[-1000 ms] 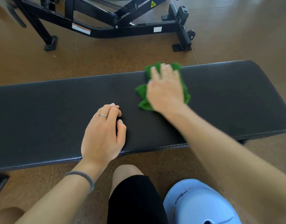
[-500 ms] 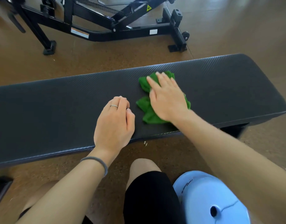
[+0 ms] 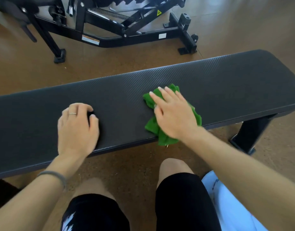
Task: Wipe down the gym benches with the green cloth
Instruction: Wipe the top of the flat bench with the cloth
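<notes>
1. Nearest the camera, at 6 o'clock, are the person's knees in black shorts [image 3: 96, 212], with a pale blue object [image 3: 226, 205] at 5 o'clock beside the right leg; what it is cannot be told.
2. A strip of brown floor [image 3: 126, 165] lies bare between the knees and the near edge of the bench [image 3: 110, 97].
3. The bench pad is black and textured, running from 9 o'clock to 3 o'clock, its right end rounded and higher in the view. One black leg [image 3: 250, 130] shows under the right end at 4 o'clock.
4. The left hand [image 3: 76, 129] rests on the pad at 8 o'clock, fingers loosely curled and holding nothing, a ring on one finger and a grey band [image 3: 55, 175] on the wrist.
5. The right hand [image 3: 173, 114] presses flat, fingers straight and spread, on the green cloth [image 3: 161, 134] at 3 o'clock from the left hand.
6. The cloth is bunched, and its lower corner hangs over the pad's near edge.
7. Bare pad lies between the two hands and from the cloth out to the right end.
8. Beyond the far edge, more bare floor separates the bench from a black metal frame [image 3: 126, 34] at 12 o'clock, well apart.
</notes>
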### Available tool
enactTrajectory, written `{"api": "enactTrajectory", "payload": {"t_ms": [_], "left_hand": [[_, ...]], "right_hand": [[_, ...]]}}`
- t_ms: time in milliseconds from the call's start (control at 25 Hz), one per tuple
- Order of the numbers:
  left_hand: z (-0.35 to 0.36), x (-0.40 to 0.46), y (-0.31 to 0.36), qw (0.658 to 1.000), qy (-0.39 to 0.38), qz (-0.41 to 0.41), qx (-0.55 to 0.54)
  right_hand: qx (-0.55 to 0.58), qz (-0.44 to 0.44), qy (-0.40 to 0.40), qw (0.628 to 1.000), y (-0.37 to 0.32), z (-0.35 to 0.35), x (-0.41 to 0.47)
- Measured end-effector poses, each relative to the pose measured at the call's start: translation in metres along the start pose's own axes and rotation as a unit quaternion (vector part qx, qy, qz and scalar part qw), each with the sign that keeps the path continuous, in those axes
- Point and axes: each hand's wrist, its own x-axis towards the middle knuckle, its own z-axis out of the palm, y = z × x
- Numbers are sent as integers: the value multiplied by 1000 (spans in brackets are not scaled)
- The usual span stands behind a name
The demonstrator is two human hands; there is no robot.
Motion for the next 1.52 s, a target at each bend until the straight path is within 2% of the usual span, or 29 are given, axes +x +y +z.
{"api": "enactTrajectory", "payload": {"t_ms": [120, 200, 320, 400, 520, 680, 840, 920, 1000, 1080, 1120, 1200, 1240, 1280, 1320, 1440, 1520], "left_hand": [[6, 0, 2, 1000, -9, 24, -13], [8, 0, -3, 999, 2, 24, -31], [10, -6, -9, 999, 3, 34, -39], [10, -5, -9, 998, 5, 41, -57], [9, -4, -10, 997, 7, 36, -66], [6, -4, -6, 996, 16, 36, -83], [3, -2, -5, 993, 30, 8, -112], [3, -1, -4, 991, 37, -17, -127], [4, -2, -4, 991, 38, -26, -128], [4, -3, -3, 990, 32, -34, -130], [4, -3, -2, 990, 33, -43, -127], [4, -5, -1, 991, 38, -56, -117], [4, -5, 1, 991, 42, -59, -114], [4, -5, 3, 991, 44, -59, -113], [5, -4, 4, 991, 43, -62, -109], [6, -3, 4, 992, 42, -69, -98], [6, -6, 2, 992, 42, -72, -96]], "right_hand": [[-2, 59, -21, 998, 7, -2, 59], [-6, 91, -18, 996, -10, 3, 63], [-27, 35, 17, 999, -70, 17, 5], [-5, -23, -3, 1000, -94, 20, -24], [-2, -66, -51, 996, -81, 10, 17], [-22, 57, -20, 998, -88, 19, 94], [-13, -69, -39, 997, -151, 36, 117], [0, -99, -41, 994, -159, 36, 131], [-11, -121, -64, 990, -142, 29, 143], [-74, -119, -40, 989, -85, 24, 153], [-97, -87, -28, 991, -46, 18, 155], [-112, 33, -12, 993, 23, 0, 144], [-85, 103, -22, 991, 36, -9, 137], [-89, 132, -26, 987, 36, -9, 138], [-89, 128, -38, 987, 17, -6, 141], [-50, -20, -34, 998, -85, 25, 144], [-12, -96, -52, 994, -120, 31, 128]]}}
